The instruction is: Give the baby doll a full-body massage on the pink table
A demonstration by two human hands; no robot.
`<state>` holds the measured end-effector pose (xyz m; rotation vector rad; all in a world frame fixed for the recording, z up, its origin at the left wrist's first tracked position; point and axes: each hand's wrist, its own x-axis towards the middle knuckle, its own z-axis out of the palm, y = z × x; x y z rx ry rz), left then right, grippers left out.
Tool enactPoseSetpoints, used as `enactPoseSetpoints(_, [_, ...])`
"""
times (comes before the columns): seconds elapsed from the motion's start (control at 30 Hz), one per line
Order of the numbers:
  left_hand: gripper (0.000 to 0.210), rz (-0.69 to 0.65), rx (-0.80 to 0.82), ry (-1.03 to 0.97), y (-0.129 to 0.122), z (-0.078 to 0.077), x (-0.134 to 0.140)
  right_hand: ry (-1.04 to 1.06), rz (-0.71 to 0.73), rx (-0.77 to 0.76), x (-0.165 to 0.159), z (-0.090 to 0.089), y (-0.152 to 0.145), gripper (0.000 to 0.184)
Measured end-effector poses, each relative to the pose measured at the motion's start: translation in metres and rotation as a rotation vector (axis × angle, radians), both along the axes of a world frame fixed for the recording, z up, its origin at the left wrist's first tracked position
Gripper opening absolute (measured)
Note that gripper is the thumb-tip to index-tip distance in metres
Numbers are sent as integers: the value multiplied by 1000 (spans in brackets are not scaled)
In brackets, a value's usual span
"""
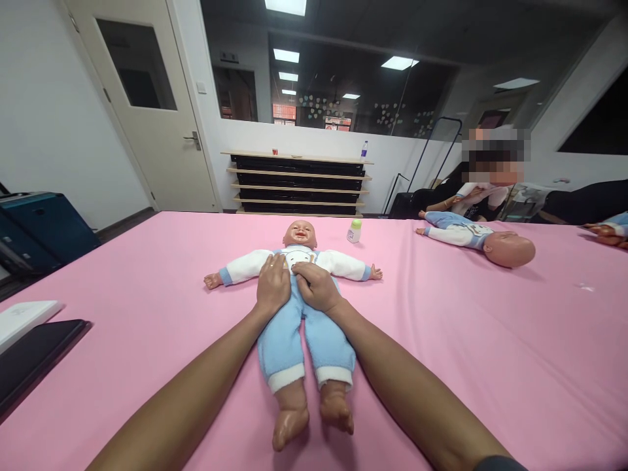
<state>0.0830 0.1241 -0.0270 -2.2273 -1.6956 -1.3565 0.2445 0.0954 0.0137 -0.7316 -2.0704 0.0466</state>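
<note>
A baby doll (300, 235) lies face up on the pink-covered table (161, 379), arms spread wide and feet toward me. It wears a white and light-blue outfit (282, 337) with an animal face on the chest. My left hand (275, 282) rests flat on the left of the doll's belly, fingers stretched toward its chest. Beside it, my right hand (316, 286) is closed with curled fingers at the front of the outfit, just below the animal face. The fabric at its fingertips is partly hidden.
A small white bottle with a green cap (354, 231) stands beyond the doll. Another doll (471, 237) lies at the right, near a seated person (449, 186). A white box (27, 320) and a dark flat case (44, 353) lie at the left edge.
</note>
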Motion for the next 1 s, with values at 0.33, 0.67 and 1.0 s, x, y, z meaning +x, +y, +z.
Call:
enactPoseSetpoints(0.33, [47,-31,178,-129,-16,14,5,-138,-134,-178,-2,1,10,40])
enactPoseSetpoints(0.67, [46,-149,196,16,-22,20,6,-36,-495,-367,0,-10,16,50])
enactPoseSetpoints(1.0, [48,-301,70,360,-33,41,11,265,-672,-177,6,-17,15,39])
